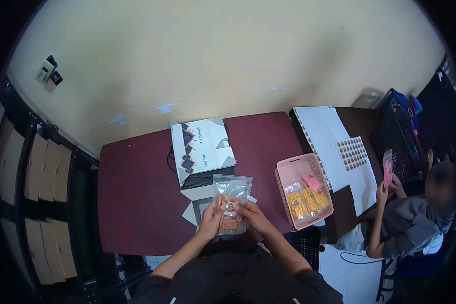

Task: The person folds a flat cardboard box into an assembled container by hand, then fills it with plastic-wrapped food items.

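You held a clear pouch point(232, 190) in both hands over an open box.
In the head view, your left hand point(210, 222) gripped the pouch's left side and your right hand point(255, 216) its right, thumbs in front near the round sticker point(230, 206); the pouch, with brown pieces inside, was in front of your body above the open box point(198, 192), though whether they touched could not be told. A printed box point(205, 144) lay beyond, and the pink basket point(290, 175) with yellow-filled packets stood to the right. The step in hand seemed to be handling the pouch at its sticker; whether its top was sealed was unclear. The next move, I judged, called for an even grip, with the plastic flat and the pieces unpressed.
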Demonstrator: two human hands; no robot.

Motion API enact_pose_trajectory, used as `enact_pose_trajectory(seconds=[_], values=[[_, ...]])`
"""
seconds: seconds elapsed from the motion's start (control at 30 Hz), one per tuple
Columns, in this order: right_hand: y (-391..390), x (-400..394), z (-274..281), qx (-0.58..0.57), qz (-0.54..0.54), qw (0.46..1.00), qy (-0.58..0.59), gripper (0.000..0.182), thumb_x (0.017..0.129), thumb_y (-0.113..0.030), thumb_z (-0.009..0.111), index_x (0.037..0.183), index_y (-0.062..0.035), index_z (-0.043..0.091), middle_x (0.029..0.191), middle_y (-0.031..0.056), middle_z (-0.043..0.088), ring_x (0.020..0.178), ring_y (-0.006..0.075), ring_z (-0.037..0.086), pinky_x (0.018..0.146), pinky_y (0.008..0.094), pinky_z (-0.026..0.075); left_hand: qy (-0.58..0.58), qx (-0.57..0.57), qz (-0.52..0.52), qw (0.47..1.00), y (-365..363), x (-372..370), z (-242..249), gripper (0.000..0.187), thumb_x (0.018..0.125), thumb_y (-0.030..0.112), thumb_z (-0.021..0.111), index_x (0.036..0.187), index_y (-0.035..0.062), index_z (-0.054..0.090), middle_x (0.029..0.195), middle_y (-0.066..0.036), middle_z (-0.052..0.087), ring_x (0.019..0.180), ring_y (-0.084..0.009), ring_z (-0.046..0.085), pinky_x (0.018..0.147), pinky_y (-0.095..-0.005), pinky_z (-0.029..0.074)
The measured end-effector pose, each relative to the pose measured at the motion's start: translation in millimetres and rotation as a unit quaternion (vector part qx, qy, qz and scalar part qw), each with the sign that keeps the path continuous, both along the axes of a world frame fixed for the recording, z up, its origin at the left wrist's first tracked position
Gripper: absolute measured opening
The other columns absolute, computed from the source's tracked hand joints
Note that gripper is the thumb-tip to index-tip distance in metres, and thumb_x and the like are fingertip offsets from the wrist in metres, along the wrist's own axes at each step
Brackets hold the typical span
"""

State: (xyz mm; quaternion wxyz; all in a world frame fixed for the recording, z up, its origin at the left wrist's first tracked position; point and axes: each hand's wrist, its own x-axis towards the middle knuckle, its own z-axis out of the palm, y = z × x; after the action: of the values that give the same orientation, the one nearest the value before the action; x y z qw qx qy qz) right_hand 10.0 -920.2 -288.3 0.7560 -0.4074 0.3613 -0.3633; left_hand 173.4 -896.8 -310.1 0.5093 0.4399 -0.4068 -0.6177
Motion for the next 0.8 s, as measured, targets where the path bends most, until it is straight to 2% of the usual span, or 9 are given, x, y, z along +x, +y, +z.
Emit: enact_pose_trajectory(seconds=[0.13,0.2,0.23,0.27,0.43,0.53,0.6,0.67,0.8], values=[[-3.2,13.2,12.5,0.022,-0.030,0.999,-0.032,0.030,0.092,-0.020,0.052,0.116,-0.0029,0.054,0.095,0.0017,0.059,0.081,0.0069,0.054,0.069,0.0218,0.044,0.064,0.001,0.105,0.992,4.6,-10.4,29.2,0.031,0.096,0.026,0.046,0.113,0.0007,0.047,0.097,-0.004,0.056,0.090,-0.0082,0.050,0.080,-0.0235,0.042],[-1.3,17.9,33.5,-0.072,-0.025,0.985,0.155,0.027,0.091,-0.019,0.053,0.112,-0.0023,0.056,0.094,0.0033,0.059,0.085,0.0077,0.055,0.074,0.0228,0.044,0.043,-0.008,0.087,0.995,4.7,-6.6,26.5,0.030,0.095,0.026,0.048,0.111,0.0004,0.048,0.095,-0.004,0.056,0.089,-0.0084,0.051,0.079,-0.0238,0.043],[-2.8,17.8,27.2,-0.075,-0.021,0.985,0.157,0.027,0.091,-0.019,0.053,0.112,-0.0023,0.056,0.094,0.0033,0.059,0.085,0.0077,0.055,0.074,0.0228,0.044,0.021,-0.016,0.063,0.998,3.9,-6.1,24.6,0.029,0.094,0.025,0.050,0.109,0.0001,0.048,0.094,-0.004,0.056,0.087,-0.0086,0.051,0.077,-0.0241,0.043],[-3.6,17.1,13.7,-0.064,-0.036,0.988,0.134,0.026,0.090,-0.019,0.054,0.110,-0.0017,0.056,0.094,0.0042,0.060,0.087,0.0083,0.055,0.076,0.0235,0.044,-0.073,-0.071,0.075,0.992,0.6,-6.7,19.4,0.027,0.093,0.024,0.053,0.106,0.0002,0.049,0.092,-0.004,0.057,0.084,-0.0085,0.051,0.074,-0.0248,0.044],[-0.4,17.1,12.5,-0.001,-0.088,0.996,0.036,0.026,0.088,-0.019,0.055,0.107,-0.0002,0.056,0.095,0.0060,0.060,0.089,0.0099,0.056,0.076,0.0248,0.044,-0.071,-0.076,0.095,0.990,-0.2,-10.3,30.1,0.030,0.095,0.029,0.048,0.104,-0.0003,0.050,0.088,-0.005,0.057,0.083,-0.0080,0.051,0.073,-0.0248,0.043],[-1.0,14.1,15.5,0.021,-0.088,0.996,-0.026,0.027,0.092,-0.022,0.053,0.111,-0.0036,0.055,0.085,0.0021,0.058,0.072,0.0072,0.054,0.059,0.0198,0.040,-0.097,-0.062,0.097,0.989,1.7,-7.9,24.9,0.034,0.097,0.031,0.042,0.104,-0.0014,0.050,0.087,-0.007,0.058,0.082,-0.0083,0.051,0.072,-0.0258,0.044],[-0.5,11.6,18.8,-0.025,-0.104,0.992,0.073,0.028,0.089,-0.017,0.054,0.110,0.0008,0.053,0.096,0.0066,0.060,0.090,0.0115,0.056,0.078,0.0247,0.044,-0.102,-0.055,0.094,0.989,1.7,-5.9,29.1,0.037,0.098,0.032,0.039,0.104,-0.0023,0.050,0.086,-0.008,0.058,0.081,-0.0087,0.051,0.071,-0.0264,0.044],[5.9,16.0,30.8,-0.038,-0.104,0.990,0.092,0.031,0.089,-0.017,0.056,0.113,0.0009,0.050,0.098,0.0070,0.059,0.092,0.0115,0.056,0.080,0.0253,0.044,-0.191,-0.075,0.067,0.976,2.8,-3.9,43.9,0.036,0.098,0.031,0.037,0.102,-0.0029,0.050,0.083,-0.009,0.057,0.078,-0.0090,0.049,0.068,-0.0273,0.043],[16.0,23.6,31.2,-0.046,-0.093,0.994,0.036,0.044,0.086,-0.015,0.062,0.122,0.0008,0.041,0.104,0.0068,0.057,0.094,0.0105,0.054,0.083,0.0270,0.044,-0.159,-0.094,0.078,0.980,3.5,-6.5,47.8,0.036,0.098,0.031,0.036,0.100,-0.0025,0.049,0.078,-0.009,0.056,0.074,-0.0090,0.048,0.065,-0.0271,0.043]])
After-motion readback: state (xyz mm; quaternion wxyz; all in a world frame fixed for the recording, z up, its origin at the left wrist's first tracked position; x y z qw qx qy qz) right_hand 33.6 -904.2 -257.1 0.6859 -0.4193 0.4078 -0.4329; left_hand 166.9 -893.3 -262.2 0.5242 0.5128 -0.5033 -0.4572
